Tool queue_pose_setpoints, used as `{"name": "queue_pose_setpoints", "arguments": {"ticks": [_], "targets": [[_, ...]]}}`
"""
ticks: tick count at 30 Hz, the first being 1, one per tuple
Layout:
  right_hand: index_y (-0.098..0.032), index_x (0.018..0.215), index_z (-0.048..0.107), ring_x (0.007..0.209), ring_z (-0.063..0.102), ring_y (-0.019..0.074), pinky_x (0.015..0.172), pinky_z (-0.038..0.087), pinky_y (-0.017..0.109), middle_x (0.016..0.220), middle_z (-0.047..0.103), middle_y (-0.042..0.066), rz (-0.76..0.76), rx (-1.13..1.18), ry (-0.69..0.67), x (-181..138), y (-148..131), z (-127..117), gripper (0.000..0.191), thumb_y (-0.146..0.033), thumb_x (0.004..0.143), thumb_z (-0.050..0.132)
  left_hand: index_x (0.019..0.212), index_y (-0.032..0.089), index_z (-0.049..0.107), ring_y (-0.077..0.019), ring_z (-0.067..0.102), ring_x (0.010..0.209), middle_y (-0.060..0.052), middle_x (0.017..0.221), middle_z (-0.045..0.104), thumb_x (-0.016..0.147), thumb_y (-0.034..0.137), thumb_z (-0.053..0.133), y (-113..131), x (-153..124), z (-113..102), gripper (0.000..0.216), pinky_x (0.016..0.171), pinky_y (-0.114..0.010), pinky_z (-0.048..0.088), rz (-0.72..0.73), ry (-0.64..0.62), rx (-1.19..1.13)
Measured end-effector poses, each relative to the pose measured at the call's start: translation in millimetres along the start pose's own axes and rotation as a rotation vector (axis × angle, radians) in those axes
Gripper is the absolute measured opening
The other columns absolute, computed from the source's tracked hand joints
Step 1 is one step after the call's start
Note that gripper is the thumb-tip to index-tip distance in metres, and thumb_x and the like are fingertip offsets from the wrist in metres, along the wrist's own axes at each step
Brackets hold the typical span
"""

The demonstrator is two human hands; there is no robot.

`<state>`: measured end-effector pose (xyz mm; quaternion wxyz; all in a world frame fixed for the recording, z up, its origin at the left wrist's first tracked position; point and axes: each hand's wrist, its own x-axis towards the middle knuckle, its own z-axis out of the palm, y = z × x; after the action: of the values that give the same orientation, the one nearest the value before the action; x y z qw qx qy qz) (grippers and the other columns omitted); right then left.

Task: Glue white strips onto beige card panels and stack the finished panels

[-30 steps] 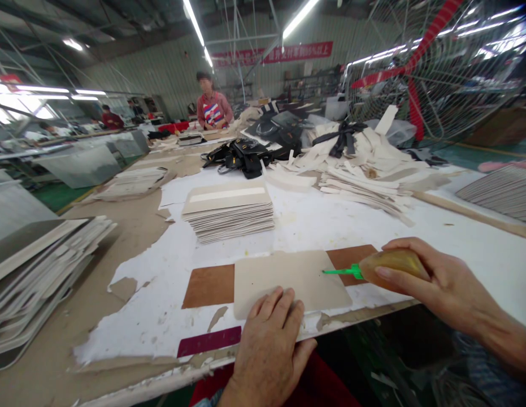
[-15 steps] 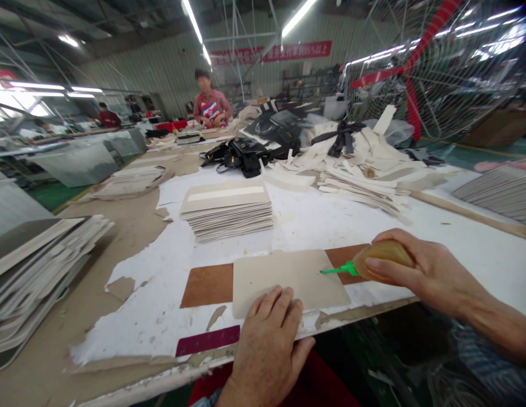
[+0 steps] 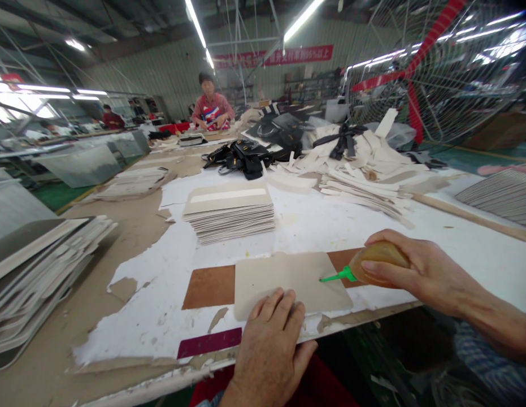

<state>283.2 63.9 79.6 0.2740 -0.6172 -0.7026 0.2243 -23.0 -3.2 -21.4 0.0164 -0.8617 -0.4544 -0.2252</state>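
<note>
My left hand (image 3: 271,339) lies with its fingers outstretched on the near edge of a beige panel (image 3: 283,277). Wrapped around an amber squeeze bottle (image 3: 383,263), my right hand (image 3: 419,271) holds it tilted, its green nozzle (image 3: 337,275) pointing left. The nozzle tip is at the right part of the panel; whether it touches the surface I cannot tell. A brown piece (image 3: 209,287) shows to the left of the panel, and another brown piece (image 3: 339,260) on its right is partly hidden by the bottle. A dark purple strip (image 3: 209,343) sits near the table edge.
Behind the panel stands a stack of beige panels (image 3: 231,217). Black straps and bags (image 3: 241,155) and cream scraps (image 3: 373,169) are heaped farther back. More stacked pieces (image 3: 46,271) are at left. A large fan (image 3: 409,73) stands right; a person (image 3: 212,107) works across the table.
The bottle and its nozzle have shifted slightly left and down over the panel. My left hand stays on the panel. The whole view has moved a little.
</note>
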Motion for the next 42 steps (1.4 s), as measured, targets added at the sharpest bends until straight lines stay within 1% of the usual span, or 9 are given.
{"name": "queue_pose_setpoints", "arguments": {"ticks": [5,12,17,21,28,34,36,39,42], "targets": [[-0.025,0.1,0.071,0.065,0.06,0.0242,0.061,0.043,0.038,0.074,0.07,0.001,-0.076,-0.046,0.006,7,10,7,0.054,-0.078,0.092,0.064,0.141,0.023,0.072,-0.0351,0.067,0.14,-0.008,0.153,0.071,0.102,0.055,0.078,1,1,-1,0.05,0.116,-0.055,0.06,0.008,0.004,0.015],[-0.027,0.104,0.07,0.07,0.066,0.027,0.065,0.047,0.041,0.08,0.074,0.001,-0.105,-0.094,0.08,10,14,9,0.051,-0.076,0.093,0.064,0.142,0.023,0.071,-0.0354,0.066,0.141,-0.007,0.154,0.071,0.101,0.054,0.08,0,0,-1,0.051,0.115,-0.057,0.062,0.002,0.0,0.021],[-0.028,0.1,0.07,0.07,0.067,0.0279,0.063,0.048,0.042,0.078,0.074,0.001,-0.065,-0.127,0.06,10,17,3,0.049,-0.076,0.092,0.062,0.141,0.023,0.072,-0.0357,0.067,0.141,-0.008,0.154,0.071,0.103,0.053,0.077,0,0,1,0.049,0.115,-0.056,0.062,0.012,0.01,0.016],[-0.028,0.102,0.07,0.069,0.066,0.0276,0.063,0.048,0.042,0.078,0.074,0.001,-0.046,-0.134,0.041,9,19,0,0.053,-0.079,0.092,0.062,0.141,0.022,0.071,-0.0354,0.067,0.141,-0.008,0.153,0.071,0.103,0.054,0.077,-1,0,-1,0.05,0.115,-0.056,0.061,0.015,0.017,0.014],[-0.026,0.101,0.071,0.068,0.066,0.027,0.063,0.047,0.041,0.077,0.074,0.002,-0.079,-0.082,0.07,11,8,8,0.051,-0.075,0.091,0.064,0.14,0.022,0.072,-0.0353,0.068,0.139,-0.008,0.152,0.072,0.101,0.053,0.079,1,1,-2,0.05,0.114,-0.056,0.062,0.014,0.017,0.024],[-0.027,0.097,0.07,0.063,0.064,0.0247,0.059,0.044,0.037,0.073,0.072,0.001,-0.079,-0.055,-0.001,8,4,8,0.048,-0.074,0.091,0.066,0.14,0.023,0.072,-0.036,0.067,0.14,-0.008,0.153,0.072,0.102,0.054,0.078,0,0,-2,0.049,0.114,-0.057,0.063,0.016,0.01,0.027],[-0.026,0.096,0.07,0.065,0.064,0.0255,0.061,0.044,0.038,0.074,0.073,0.001,-0.063,-0.062,-0.026,5,3,4,0.049,-0.075,0.091,0.065,0.14,0.022,0.072,-0.0357,0.067,0.14,-0.008,0.153,0.072,0.103,0.053,0.077,0,0,-1,0.049,0.113,-0.056,0.063,0.018,0.012,0.028],[-0.025,0.1,0.069,0.074,0.067,0.0277,0.067,0.044,0.04,0.081,0.076,0.003,-0.023,-0.069,-0.045,-1,1,-2,0.052,-0.076,0.095,0.062,0.141,0.022,0.072,-0.0356,0.067,0.14,-0.008,0.154,0.071,0.104,0.053,0.076,1,0,1,0.049,0.113,-0.057,0.062,0.014,0.016,0.024],[-0.025,0.102,0.069,0.075,0.068,0.0288,0.069,0.045,0.042,0.083,0.076,0.003,0.024,-0.101,-0.007,-2,3,-6,0.055,-0.079,0.094,0.061,0.142,0.022,0.071,-0.0352,0.066,0.141,-0.007,0.154,0.071,0.104,0.054,0.075,1,-1,2,0.049,0.114,-0.058,0.062,0.015,0.013,0.016]]}}
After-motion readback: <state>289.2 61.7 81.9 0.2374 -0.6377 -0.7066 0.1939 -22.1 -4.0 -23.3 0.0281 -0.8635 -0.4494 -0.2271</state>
